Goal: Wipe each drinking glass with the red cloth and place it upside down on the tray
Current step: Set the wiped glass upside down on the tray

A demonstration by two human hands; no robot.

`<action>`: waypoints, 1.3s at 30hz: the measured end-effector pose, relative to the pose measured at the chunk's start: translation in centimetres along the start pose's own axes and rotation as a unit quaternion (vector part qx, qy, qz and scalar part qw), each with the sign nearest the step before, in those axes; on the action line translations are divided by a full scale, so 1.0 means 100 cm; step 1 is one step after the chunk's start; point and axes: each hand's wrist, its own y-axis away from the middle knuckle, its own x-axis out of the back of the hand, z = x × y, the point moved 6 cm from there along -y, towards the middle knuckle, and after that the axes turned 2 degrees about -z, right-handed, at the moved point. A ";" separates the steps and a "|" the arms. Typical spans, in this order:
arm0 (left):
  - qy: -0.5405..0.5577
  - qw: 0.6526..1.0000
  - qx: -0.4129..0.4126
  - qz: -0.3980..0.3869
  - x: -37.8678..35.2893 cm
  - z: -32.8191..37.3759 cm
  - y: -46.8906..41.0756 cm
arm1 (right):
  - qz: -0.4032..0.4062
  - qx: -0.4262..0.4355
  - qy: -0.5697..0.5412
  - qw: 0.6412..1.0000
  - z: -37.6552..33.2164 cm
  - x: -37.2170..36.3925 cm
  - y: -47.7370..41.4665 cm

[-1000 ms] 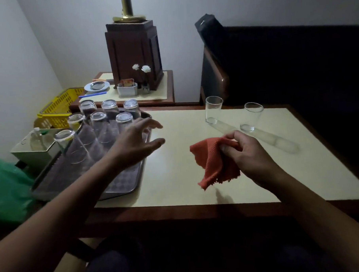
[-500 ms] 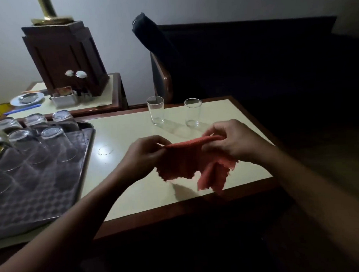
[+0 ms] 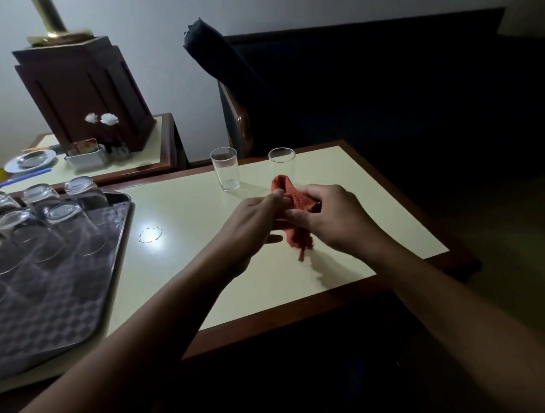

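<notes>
Red cloth (image 3: 297,199): bunched just above the desk (image 3: 187,216), clamped in curled fingers (image 3: 275,196) of left hand (image 3: 253,219) and right hand (image 3: 334,216). Gather into a firm pad, then grip the nearer glass (image 3: 282,163) low, clear of the other glass (image 3: 225,169).

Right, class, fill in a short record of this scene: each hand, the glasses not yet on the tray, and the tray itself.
left hand: grips the red cloth
right hand: grips the same cloth
glasses off the tray: left glass and right glass, upright on the table, neither held
tray: on the table's left side, several upturned glasses on it
</notes>
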 end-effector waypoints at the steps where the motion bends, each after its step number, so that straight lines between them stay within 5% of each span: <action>1: -0.012 1.000 -0.009 0.008 0.000 0.000 0.001 | 0.036 0.007 0.008 0.999 0.001 0.005 -0.001; 5: -0.135 0.979 -0.072 0.137 0.027 -0.004 0.001 | 0.010 -0.004 -0.099 0.995 0.016 0.021 -0.007; 10: -0.046 0.995 -0.035 -0.077 0.014 -0.025 -0.007 | -0.140 -0.050 -0.252 0.956 0.028 0.028 -0.002; 13: 0.030 0.999 -0.039 -0.012 0.007 -0.017 -0.008 | -0.065 -0.095 -0.307 0.945 0.048 0.032 -0.008; 19: 0.035 0.996 0.025 0.074 0.008 -0.023 -0.022 | 0.017 -0.086 -0.235 0.968 0.073 0.029 -0.010; 22: 0.038 0.999 0.008 0.037 0.006 -0.028 -0.030 | 0.087 -0.094 -0.200 0.971 0.089 0.035 -0.014; 25: -0.161 0.984 -0.077 -0.020 0.003 -0.025 -0.036 | 0.116 -0.110 -0.169 0.973 0.099 0.041 -0.019; 28: -0.365 0.918 -0.147 0.051 0.004 -0.014 -0.039 | 0.105 -0.091 -0.127 0.982 0.100 0.045 -0.022; 32: -0.410 0.881 -0.225 0.077 0.001 0.000 -0.041 | 0.069 -0.082 0.016 0.994 0.095 0.045 -0.019; 35: -0.386 0.893 -0.226 0.054 -0.002 0.003 -0.050 | 0.042 0.002 0.049 0.998 0.074 0.042 -0.012; 39: -0.256 0.952 -0.164 0.025 -0.003 0.004 -0.066 | -0.029 0.045 -0.021 0.998 0.064 0.027 -0.007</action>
